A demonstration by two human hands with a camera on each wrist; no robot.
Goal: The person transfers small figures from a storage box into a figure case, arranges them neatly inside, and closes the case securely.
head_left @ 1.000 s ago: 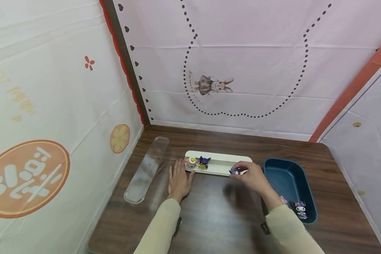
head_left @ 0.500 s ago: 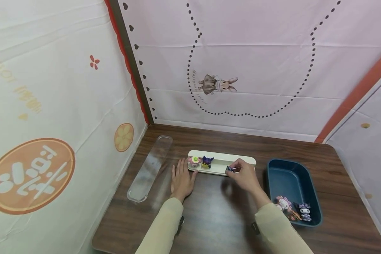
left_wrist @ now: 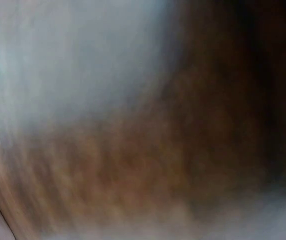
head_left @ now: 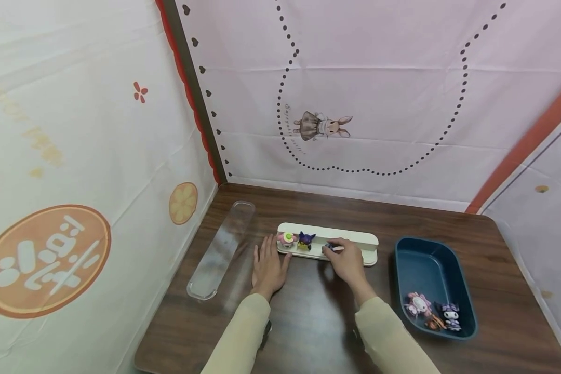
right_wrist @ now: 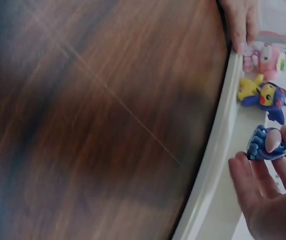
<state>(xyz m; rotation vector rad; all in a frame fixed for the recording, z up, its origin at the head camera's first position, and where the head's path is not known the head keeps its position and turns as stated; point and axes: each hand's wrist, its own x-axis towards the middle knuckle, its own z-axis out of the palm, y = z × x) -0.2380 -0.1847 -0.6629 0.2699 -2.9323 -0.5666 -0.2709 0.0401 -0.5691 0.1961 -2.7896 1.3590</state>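
Note:
My right hand [head_left: 348,261] pinches a small dark blue figurine [right_wrist: 266,143] at the middle of the long cream tray [head_left: 368,258]. To its left in the tray stand a purple-and-yellow figurine [head_left: 305,240] and a pink one [head_left: 287,238] with a green-and-white top. My left hand [head_left: 267,266] lies flat with straight fingers, its fingertips and thumb against the tray's left end. In the right wrist view, fingers and thumb surround the blue figurine from both sides. The left wrist view is too blurred to tell anything.
A deep blue bin [head_left: 423,257] stands at the right, holding a pink figurine [head_left: 418,304], a purple-and-white one [head_left: 451,317] and an orange-brown piece [head_left: 435,323]. A long clear plastic cover [head_left: 221,250] lies at the left. Printed cloth [head_left: 378,119] hangs behind the wooden table [head_left: 308,322].
The right hand has carried the blue figurine leftward along the tray, closer to the purple-and-yellow one. The left hand keeps its place at the tray's end. The view has shifted slightly.

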